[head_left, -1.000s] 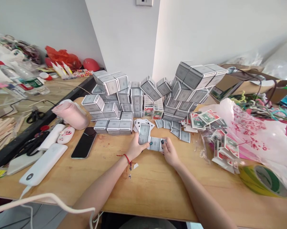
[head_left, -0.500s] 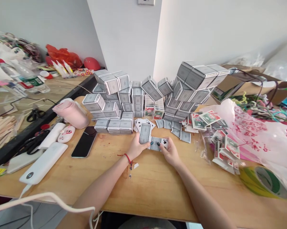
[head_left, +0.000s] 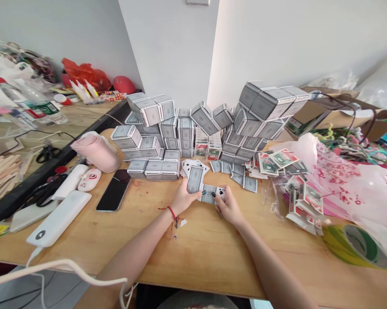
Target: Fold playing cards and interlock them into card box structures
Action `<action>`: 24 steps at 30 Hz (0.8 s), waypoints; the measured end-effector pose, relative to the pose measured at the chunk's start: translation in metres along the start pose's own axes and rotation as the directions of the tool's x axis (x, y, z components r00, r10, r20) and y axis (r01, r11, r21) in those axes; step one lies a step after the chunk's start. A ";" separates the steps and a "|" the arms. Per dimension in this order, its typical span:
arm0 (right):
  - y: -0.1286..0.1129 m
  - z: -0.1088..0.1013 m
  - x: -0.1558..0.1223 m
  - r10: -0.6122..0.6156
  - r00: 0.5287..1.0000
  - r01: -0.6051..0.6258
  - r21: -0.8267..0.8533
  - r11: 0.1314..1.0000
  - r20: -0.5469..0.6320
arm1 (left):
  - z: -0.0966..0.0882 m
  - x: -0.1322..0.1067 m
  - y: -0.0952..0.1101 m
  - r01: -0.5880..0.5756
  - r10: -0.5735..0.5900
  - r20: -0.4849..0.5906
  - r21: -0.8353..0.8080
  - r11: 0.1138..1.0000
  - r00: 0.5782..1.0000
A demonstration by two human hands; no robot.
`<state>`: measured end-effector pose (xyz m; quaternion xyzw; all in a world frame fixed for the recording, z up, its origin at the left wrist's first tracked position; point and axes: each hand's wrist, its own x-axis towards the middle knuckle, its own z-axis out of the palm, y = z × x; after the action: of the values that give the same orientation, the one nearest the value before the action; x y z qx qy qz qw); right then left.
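A white pillar rises behind a wooden table where a person sits at work with playing cards. Gray-backed card blocks stand in stepped stacks across the far side, higher at both ends than in the middle. To the right, a flower-printed plastic bag spreads over the table, with a pile of open card boxes at its near left edge and a roll of yellow-green tape just in front. On the left lie a white power bank with a cable at its end, a pink roll and a dark-screened phone. At center, the left hand grips an upright card, back showing, its thumb over a sideways card. The right hand pinches that sideways card's other end, where a spade face shows. Both cards are in front of the stacks, between a face-up fan and the person. Some bent cards lie to the fan's right. A red bracelet circles the left wrist, a white scrap near it.
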<state>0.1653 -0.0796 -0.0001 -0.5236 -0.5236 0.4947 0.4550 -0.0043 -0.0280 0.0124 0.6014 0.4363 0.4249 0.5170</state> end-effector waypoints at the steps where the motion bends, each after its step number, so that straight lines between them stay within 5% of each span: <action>1: 0.000 0.000 0.000 0.018 0.999 -0.020 0.037 0.999 0.042 | 0.000 0.000 0.000 -0.001 0.001 0.000 -0.001 1.000 1.000; 7: -0.002 0.005 0.000 0.072 0.993 -0.089 0.201 0.975 0.092 | 0.001 -0.001 -0.002 -0.014 0.015 -0.020 0.036 0.999 1.000; 14: -0.004 0.007 0.000 0.007 1.000 -0.007 0.148 0.989 -0.003 | 0.004 0.001 0.000 0.009 -0.002 -0.077 0.085 0.996 0.997; 24: -0.011 0.007 0.000 0.029 1.000 -0.030 0.155 0.987 0.006 | 0.002 0.002 -0.001 0.041 -0.039 -0.034 0.039 0.998 0.999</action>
<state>0.1573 -0.0795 0.0106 -0.4932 -0.4768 0.5416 0.4859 -0.0016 -0.0265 0.0114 0.5955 0.4652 0.4158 0.5060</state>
